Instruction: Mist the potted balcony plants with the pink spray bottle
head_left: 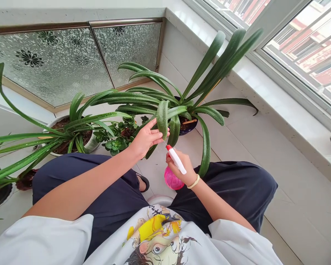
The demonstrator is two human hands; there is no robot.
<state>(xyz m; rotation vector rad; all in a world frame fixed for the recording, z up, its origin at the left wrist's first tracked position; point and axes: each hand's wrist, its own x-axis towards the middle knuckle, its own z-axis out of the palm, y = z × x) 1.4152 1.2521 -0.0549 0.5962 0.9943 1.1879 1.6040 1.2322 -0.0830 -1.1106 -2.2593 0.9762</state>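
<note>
My right hand [182, 165] grips a spray bottle with a pink body [173, 179] and a white-and-red spray head [177, 160], its nozzle pointing up at a leaf. Fine spray shows near the nozzle. My left hand [147, 140] holds that broad drooping leaf [162, 116] near its tip, with fingers behind it and fingertips showing past its edge. Droplets speckle the leaf. It belongs to a large strap-leaved plant [187, 97] in a dark pot [191, 127].
Left of it are a small bushy plant [116, 143] and another strap-leaved plant in a white pot [92, 143]. A dark pot [0, 193] stands at the far left. Frosted cabinet doors [66, 59] are behind, and a window ledge [264, 97] runs along the right.
</note>
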